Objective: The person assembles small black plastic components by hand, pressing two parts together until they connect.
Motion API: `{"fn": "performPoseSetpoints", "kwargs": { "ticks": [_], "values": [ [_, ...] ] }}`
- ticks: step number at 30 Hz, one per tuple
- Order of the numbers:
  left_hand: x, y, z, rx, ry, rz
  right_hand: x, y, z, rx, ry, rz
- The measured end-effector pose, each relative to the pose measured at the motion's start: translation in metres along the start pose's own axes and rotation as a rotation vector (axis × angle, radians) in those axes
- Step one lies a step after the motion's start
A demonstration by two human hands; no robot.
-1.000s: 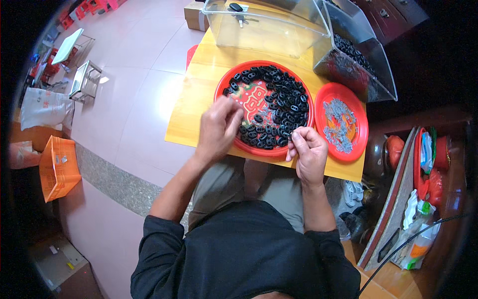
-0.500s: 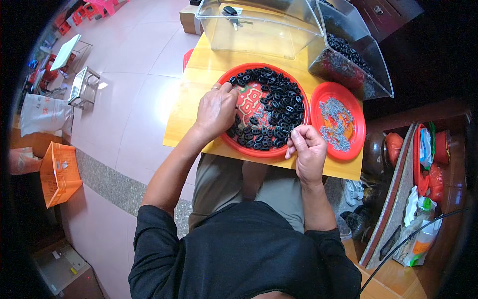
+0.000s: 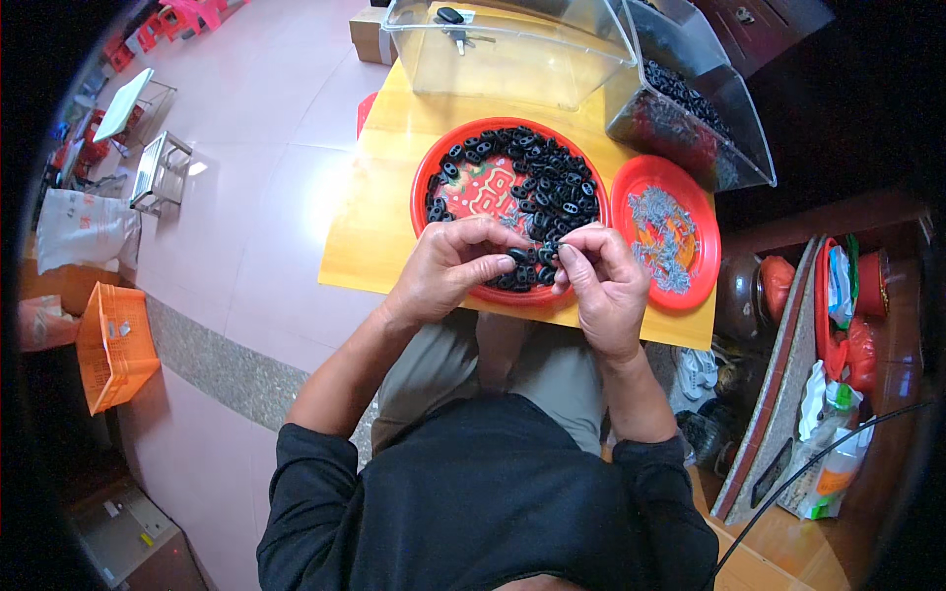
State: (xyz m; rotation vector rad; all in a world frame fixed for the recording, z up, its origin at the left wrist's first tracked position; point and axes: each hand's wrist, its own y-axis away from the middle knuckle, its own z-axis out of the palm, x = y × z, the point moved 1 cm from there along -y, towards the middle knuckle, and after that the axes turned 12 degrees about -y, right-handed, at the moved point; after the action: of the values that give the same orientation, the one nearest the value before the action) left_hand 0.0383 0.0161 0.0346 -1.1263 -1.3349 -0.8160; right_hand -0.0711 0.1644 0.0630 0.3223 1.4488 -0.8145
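My left hand (image 3: 461, 264) pinches a black oval two-hole piece (image 3: 517, 255), which looks like part of a cord lock, between thumb and forefinger. Close by on its right, my right hand (image 3: 606, 279) has thumb and forefinger pressed together; what sits at their tips is too small to make out. Both hands hover above the near side of a round red tray (image 3: 422, 169). Many similar black pieces (image 3: 562, 177) lie in it, thickest on the right, with the patterned bottom showing at left. Beside it, a red plate (image 3: 705, 266) carries small grey spring-like parts (image 3: 662, 231).
A yellow table (image 3: 365, 236) bears the trays. Toward its far side stands a clear plastic bin (image 3: 512, 74), with keys (image 3: 455, 28) seen there. Another clear bin (image 3: 690, 108) at far right holds black pieces. An orange crate (image 3: 118, 345) is off left; a shelf board (image 3: 778, 394) rises at right.
My left hand has come from the tray's left side to its near middle, now with a black piece in its fingertips. My right hand has shifted slightly; the two hands are closer together.
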Motion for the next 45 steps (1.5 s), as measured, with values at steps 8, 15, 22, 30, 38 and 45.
{"fn": "performPoseSetpoints", "kwargs": {
  "ticks": [8,15,22,30,38,45],
  "values": [
    [-0.006,0.012,0.006,-0.019,0.376,-0.165,-0.009,-0.002,0.006,-0.098,0.102,-0.039],
    [-0.015,0.014,0.018,0.069,0.954,-0.356,0.006,0.012,0.016,0.104,-0.222,0.184],
    [-0.011,0.017,0.027,0.098,1.06,-0.372,0.012,0.017,0.021,0.118,-0.218,0.188],
    [-0.015,0.018,0.032,0.142,1.018,-0.364,0.016,0.019,0.021,0.182,-0.222,0.203],
    [-0.017,0.018,0.033,0.269,0.8,-0.344,0.023,0.019,0.021,0.199,-0.22,0.177],
    [-0.024,0.018,0.037,0.194,1.045,-0.371,0.025,0.019,0.022,0.211,-0.241,0.197]
  ]
}}
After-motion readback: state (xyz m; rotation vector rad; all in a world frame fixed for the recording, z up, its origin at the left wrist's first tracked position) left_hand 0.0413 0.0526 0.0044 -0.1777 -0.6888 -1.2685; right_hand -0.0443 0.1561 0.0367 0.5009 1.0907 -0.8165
